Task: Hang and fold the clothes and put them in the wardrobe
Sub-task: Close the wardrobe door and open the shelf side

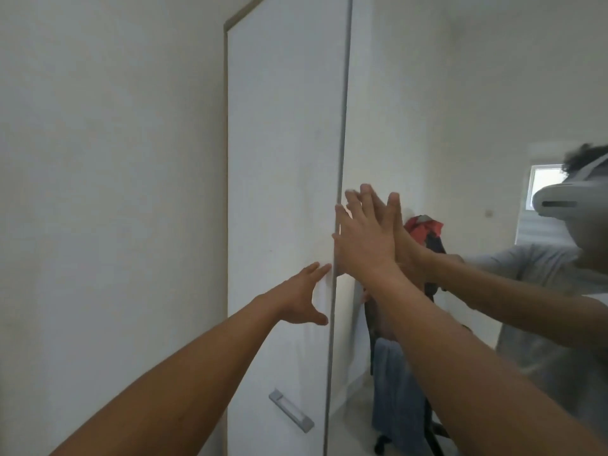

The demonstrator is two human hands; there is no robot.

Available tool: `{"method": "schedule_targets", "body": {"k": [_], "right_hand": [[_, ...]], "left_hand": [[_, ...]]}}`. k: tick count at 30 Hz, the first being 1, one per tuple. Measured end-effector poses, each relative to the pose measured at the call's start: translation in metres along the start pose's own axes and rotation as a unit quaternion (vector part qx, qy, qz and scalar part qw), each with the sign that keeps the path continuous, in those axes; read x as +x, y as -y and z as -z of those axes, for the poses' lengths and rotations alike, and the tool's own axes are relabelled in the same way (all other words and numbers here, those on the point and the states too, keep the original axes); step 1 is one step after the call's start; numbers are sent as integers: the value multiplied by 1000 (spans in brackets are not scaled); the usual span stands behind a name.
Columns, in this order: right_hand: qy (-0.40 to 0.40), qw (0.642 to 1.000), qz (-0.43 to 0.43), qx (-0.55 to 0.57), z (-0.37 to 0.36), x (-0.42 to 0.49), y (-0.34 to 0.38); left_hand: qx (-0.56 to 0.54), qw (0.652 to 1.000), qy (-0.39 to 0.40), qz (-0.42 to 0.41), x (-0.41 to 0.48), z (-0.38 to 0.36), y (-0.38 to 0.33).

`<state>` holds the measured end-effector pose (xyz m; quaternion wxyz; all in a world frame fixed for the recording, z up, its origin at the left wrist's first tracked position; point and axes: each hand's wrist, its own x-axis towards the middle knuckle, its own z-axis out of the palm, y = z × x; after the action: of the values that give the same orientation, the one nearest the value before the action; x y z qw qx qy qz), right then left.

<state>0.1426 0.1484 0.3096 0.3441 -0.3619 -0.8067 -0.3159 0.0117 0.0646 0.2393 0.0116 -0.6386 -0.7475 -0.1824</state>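
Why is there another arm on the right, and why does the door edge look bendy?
Head view: the right wardrobe door is a mirror, so the right hand meets its own reflection there. Head view again: the wide lens bows the straight door edge, the fingertips are a little smeared, and the light is soft, with no hard shadows.

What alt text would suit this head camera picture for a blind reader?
Two open hands touch the wardrobe: the left hand on its white door, the right hand on its mirrored door, which reflects the person and a chair draped with clothes.
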Motion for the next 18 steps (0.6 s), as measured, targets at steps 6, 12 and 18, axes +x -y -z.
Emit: {"method": "schedule_targets", "body": {"k": [6,12,18], "right_hand": [[10,995,-23,94,31,-61,-26],[90,981,-125,118,66,-133,-49],[133,949,-249,141,104,-253,-64]], "left_hand": [[3,999,7,-47,-38,-1,-43],[-4,995,2,-102,-68,-12,-71],[-30,981,47,-185,-114,-49,-114]]}}
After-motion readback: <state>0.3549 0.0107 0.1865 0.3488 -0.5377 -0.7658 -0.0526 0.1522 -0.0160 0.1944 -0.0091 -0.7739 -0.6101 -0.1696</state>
